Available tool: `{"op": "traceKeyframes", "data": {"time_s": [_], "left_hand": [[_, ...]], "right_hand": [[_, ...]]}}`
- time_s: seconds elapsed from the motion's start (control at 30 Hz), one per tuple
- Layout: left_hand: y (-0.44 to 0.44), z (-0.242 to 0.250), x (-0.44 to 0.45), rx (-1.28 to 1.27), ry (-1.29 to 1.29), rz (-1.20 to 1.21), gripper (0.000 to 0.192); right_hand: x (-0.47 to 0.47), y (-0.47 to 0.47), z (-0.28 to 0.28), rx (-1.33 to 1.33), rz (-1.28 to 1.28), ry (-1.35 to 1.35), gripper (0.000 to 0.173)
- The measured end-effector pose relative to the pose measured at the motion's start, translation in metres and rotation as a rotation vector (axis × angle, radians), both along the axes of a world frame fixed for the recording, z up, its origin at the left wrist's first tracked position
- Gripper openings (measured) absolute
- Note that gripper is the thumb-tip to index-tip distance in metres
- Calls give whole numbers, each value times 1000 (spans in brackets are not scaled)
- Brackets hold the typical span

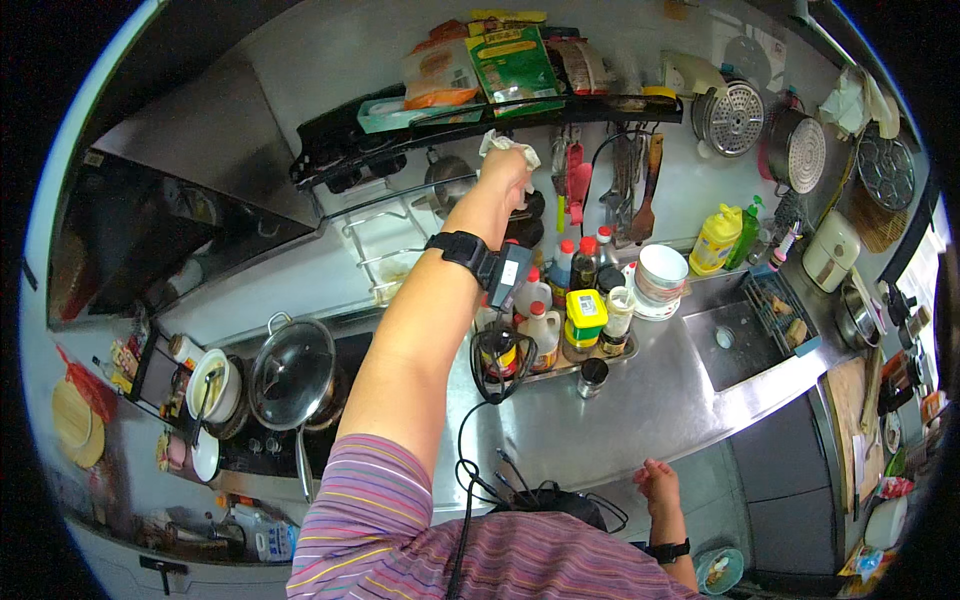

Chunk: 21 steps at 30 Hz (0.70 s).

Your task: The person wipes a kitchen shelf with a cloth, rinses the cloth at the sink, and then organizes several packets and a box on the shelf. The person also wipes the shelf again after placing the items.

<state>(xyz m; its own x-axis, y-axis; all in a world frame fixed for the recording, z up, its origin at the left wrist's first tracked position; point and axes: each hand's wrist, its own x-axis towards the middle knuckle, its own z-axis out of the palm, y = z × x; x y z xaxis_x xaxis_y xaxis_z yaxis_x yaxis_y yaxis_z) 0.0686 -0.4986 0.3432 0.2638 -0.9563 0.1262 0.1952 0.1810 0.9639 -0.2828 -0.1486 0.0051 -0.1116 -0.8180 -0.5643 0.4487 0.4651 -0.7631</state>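
My left hand [504, 171] is raised at the wall, gripping a crumpled white cloth or paper towel [529, 154] just under the black wall shelf [600, 112]. Its fingers are partly hidden by the cloth and the back of the hand. Pink utensils [577, 180] hang to the right of it, and a wire rack [382, 247] is on the wall to the lower left. Low by my body, my right hand [658, 484] hangs in front of the counter edge with fingers loosely curled. Nothing shows in it, but its palm is hidden.
Bottles and jars crowd a tray [540, 373] on the steel counter [660, 401], below my left forearm. A lidded pan [294, 375] sits on the stove at left, its handle jutting outward. Stacked bowls [661, 268] stand near the sink [720, 367]. A black cable [463, 510] hangs from my left wrist.
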Motion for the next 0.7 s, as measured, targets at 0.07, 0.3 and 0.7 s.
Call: {"op": "traceKeyframes", "data": {"time_s": [0.07,0.3,0.7], "left_hand": [[15,2,11,4,21,-31,18],[58,1,86,55,-22,130,12],[135,-14,239,-69,-718,1116,27]], "right_hand": [[-2,1,-1,-36,0,-15,15],[-9,8,-19,-40,9,11,14],[7,3,-2,3,5,98,12]]}}
